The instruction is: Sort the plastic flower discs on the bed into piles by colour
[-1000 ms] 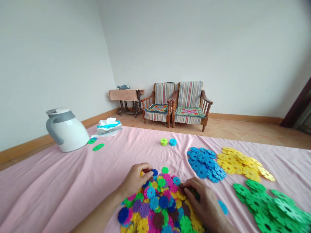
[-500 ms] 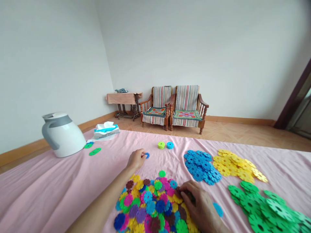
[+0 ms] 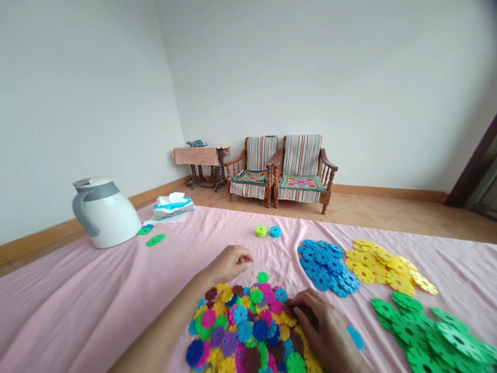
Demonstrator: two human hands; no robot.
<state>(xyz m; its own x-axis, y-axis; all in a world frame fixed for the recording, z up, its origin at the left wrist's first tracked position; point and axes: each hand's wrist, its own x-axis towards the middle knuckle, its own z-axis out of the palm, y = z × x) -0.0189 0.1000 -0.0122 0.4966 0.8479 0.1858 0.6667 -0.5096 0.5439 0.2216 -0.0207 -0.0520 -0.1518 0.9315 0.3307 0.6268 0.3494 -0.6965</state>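
Observation:
A heap of small multicoloured plastic snowflake discs (image 3: pixel 244 330) lies in front of me on the pink cloth (image 3: pixel 97 300). Just beyond its far edge is my left hand (image 3: pixel 231 263), its fingers curled inward; whatever they hold is hidden. My right hand (image 3: pixel 324 324) rests against the heap's right side. Its thumb and forefinger are bent close together at a brown disc (image 3: pixel 289 306), and I cannot make out whether they grip it. A single green disc (image 3: pixel 263 277) lies at the far edge of the heap.
Larger discs lie sorted to the right: a blue pile (image 3: pixel 326 267), a yellow pile (image 3: pixel 384 264) and a green pile (image 3: pixel 423 326). Two short stacks, lime (image 3: pixel 261 231) and light blue (image 3: pixel 275 231), stand farther back. Leftward are a white jug (image 3: pixel 112 217), tissue box (image 3: pixel 173 207) and green discs (image 3: pixel 156 240).
My left hand has come back toward the heap and to the right; the dark blue disc it pinched no longer shows. My right hand keeps its place at the heap. The view has shifted slightly.

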